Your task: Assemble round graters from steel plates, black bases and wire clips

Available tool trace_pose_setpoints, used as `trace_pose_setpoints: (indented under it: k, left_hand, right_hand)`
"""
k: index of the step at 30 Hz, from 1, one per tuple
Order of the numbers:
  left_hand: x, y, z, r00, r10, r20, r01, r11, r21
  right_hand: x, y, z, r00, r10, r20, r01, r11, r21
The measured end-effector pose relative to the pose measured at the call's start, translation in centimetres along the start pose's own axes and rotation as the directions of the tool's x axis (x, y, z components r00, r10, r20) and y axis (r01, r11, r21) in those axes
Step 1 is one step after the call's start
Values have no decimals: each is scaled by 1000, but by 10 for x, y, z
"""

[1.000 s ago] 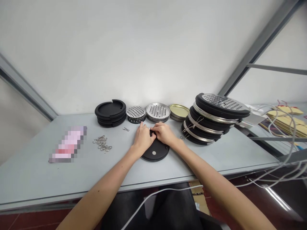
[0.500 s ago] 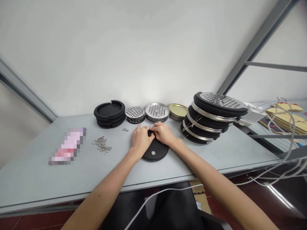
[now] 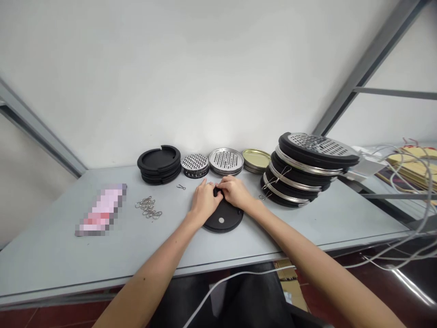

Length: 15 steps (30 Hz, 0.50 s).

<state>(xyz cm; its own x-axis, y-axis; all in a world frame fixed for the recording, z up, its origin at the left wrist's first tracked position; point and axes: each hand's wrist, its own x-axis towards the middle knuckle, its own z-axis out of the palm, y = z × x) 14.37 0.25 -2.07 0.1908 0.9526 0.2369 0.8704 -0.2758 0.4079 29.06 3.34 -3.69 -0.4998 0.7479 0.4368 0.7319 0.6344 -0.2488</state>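
A round black disc (image 3: 223, 217) with a small pale dot lies flat near the table's front edge. My left hand (image 3: 205, 199) is closed at its far left rim, thumb and fingers around a small black part. From the right, my right hand (image 3: 235, 192) pinches at the same spot, its fingertips touching those of my left hand. A bit of metal shows between the fingertips, too small to make out. One metal clip (image 3: 181, 187) lies beyond my left hand, and a pile of metal clips (image 3: 149, 207) is farther left.
Along the wall stand stacks of black rings (image 3: 159, 164), small grater discs (image 3: 195, 164), slotted discs (image 3: 226, 160) and gold lids (image 3: 256, 159). A tall leaning stack (image 3: 300, 173) is at right. A blurred pink item (image 3: 102, 209) lies left; white cables (image 3: 423, 214) hang at right.
The whole view has shifted slightly, so everything appears a little farther right. Both hands keep nearly the same hold at the disc's far rim.
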Motion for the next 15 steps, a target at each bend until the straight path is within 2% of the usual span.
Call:
trace_pose_setpoints:
  k: [11,15]
  left_hand:
    - [5,-4,4,998,59,-26,-61,997,-51]
    - [6,-5,4,998,62,-30,-64,997,-49]
  right_hand:
    - [0,-2,-2,999,-38,26,40,995,-86]
    - [1,-1,0,999,-50,16,50,997,-61]
